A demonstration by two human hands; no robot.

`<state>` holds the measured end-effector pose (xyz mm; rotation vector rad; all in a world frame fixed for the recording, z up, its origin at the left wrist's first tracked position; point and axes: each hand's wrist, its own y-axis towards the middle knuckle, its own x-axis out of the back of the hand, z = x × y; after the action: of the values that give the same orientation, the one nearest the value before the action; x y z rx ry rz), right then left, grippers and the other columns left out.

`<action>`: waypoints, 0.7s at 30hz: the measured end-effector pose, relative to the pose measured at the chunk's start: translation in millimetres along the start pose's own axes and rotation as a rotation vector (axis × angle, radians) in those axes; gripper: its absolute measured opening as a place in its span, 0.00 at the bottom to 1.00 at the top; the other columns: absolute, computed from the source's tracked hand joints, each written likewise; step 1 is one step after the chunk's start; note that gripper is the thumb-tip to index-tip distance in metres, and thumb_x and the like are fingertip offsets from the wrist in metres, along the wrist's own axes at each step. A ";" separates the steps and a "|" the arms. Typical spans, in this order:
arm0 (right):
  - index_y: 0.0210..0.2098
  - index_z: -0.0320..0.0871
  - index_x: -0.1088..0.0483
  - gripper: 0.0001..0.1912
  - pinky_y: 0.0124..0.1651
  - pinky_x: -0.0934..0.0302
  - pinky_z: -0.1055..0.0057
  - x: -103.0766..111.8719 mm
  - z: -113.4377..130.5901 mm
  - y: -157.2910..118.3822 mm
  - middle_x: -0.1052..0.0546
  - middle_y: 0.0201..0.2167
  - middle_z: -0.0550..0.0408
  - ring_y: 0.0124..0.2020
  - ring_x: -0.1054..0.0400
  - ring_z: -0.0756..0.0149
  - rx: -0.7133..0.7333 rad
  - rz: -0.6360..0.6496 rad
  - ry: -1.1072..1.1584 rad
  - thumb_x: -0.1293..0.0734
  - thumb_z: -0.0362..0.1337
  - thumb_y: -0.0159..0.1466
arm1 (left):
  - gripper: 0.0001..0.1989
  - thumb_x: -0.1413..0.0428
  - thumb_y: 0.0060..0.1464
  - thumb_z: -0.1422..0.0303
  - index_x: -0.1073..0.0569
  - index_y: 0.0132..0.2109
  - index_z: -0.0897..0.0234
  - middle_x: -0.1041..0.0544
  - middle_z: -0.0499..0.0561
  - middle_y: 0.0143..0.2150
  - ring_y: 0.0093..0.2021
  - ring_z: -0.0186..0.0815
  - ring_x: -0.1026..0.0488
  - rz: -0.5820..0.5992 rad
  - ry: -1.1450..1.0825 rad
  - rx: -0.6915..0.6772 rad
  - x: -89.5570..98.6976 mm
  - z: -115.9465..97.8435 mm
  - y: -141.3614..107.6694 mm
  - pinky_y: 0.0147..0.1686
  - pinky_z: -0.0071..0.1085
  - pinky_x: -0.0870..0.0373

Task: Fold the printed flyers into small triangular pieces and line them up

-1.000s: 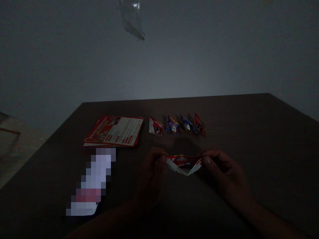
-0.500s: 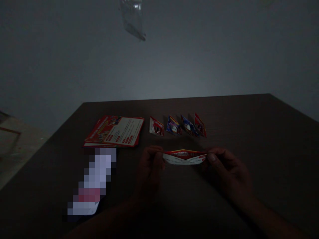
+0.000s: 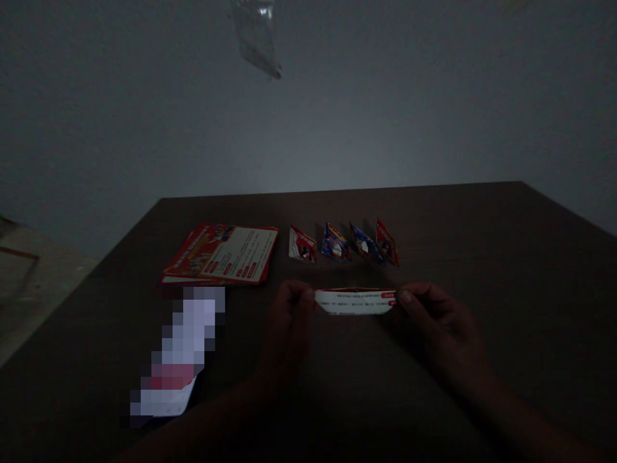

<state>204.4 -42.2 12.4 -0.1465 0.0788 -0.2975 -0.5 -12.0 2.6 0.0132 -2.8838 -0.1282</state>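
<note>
A folded paper strip [image 3: 357,302], white with printed lines and red marks, is stretched level above the dark table. My left hand [image 3: 292,321] pinches its left end between thumb and fingers. At the right end, the thumb and fingers of my right hand [image 3: 438,321] are closed on it too. Just beyond the strip stand several small folded paper pieces in a row: a red and white one [image 3: 303,244], two blue ones [image 3: 336,243] and a red one [image 3: 387,242].
Left of the row lies a stack of red and white printed sheets [image 3: 241,254]. Nearer me is a bright, pixelated phone-like object [image 3: 187,347]. The table [image 3: 482,257] meets a grey wall, where a clear plastic bag [image 3: 255,38] hangs.
The folded paper has tipped in my hands: its red upper face is now a thin edge, and the white printed side faces me. Both hands keep their places.
</note>
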 end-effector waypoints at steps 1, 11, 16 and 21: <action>0.30 0.42 0.30 0.16 0.22 0.42 0.77 0.4 -0.8 1.7 0.28 0.22 0.58 0.22 0.36 0.71 -0.010 -0.005 -0.014 0.27 0.47 0.53 | 0.10 0.53 0.61 0.62 0.34 0.35 0.62 0.33 0.44 0.29 0.29 0.32 0.35 0.017 0.047 0.022 0.3 0.8 1.3 0.30 0.27 0.38; 0.26 0.41 0.33 0.15 0.15 0.46 0.75 6.6 0.4 15.7 0.27 0.16 0.57 0.14 0.37 0.70 -0.042 0.019 -0.435 0.31 0.47 0.53 | 0.08 0.53 0.59 0.69 0.35 0.31 0.62 0.29 0.49 0.30 0.33 0.38 0.31 0.157 0.767 -0.177 4.4 2.5 15.6 0.37 0.34 0.39; 0.28 0.42 0.31 0.10 0.26 0.37 0.69 8.9 -1.2 20.5 0.23 0.26 0.51 0.26 0.27 0.60 0.116 0.070 -0.653 0.34 0.43 0.56 | 0.07 0.53 0.58 0.72 0.35 0.32 0.63 0.28 0.51 0.31 0.33 0.39 0.31 0.195 0.914 -0.223 5.3 -3.1 13.0 0.38 0.37 0.40; 0.31 0.44 0.30 0.04 0.26 0.38 0.70 6.6 1.3 17.9 0.22 0.26 0.55 0.25 0.27 0.62 0.279 0.116 -0.930 0.37 0.36 0.58 | 0.06 0.53 0.58 0.73 0.33 0.33 0.64 0.27 0.54 0.32 0.35 0.42 0.32 0.246 1.030 -0.276 4.3 -8.6 12.8 0.39 0.39 0.42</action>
<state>215.9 -27.1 10.6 0.0074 -0.8708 -0.1002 -2.4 -0.1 13.1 -0.2480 -1.8058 -0.3497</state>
